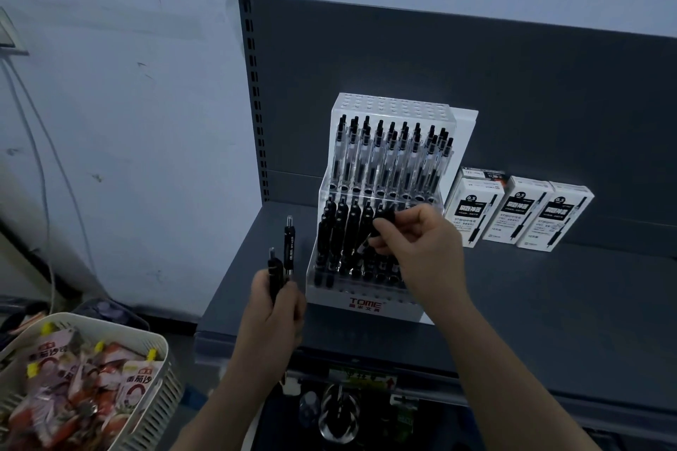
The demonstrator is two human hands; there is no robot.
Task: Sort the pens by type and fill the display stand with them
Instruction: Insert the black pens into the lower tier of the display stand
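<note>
Acrylic display stand (366,308): upper tier stocked, clear-barrel pens (388,157); lower tier part-filled, black pens (340,231). Right hand (421,242) pinches next pen (384,218); left hand (274,311) grips two spares (289,249).

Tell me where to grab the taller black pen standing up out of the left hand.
Pinch its upper barrel, below the clicker, coming from the right: the taller black pen stands upright, the left hand wraps its lower end, and a shorter pen crowds its left side.

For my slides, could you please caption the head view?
Right hand holds a black pen at the display stand; left hand grips two spare pens.
</note>
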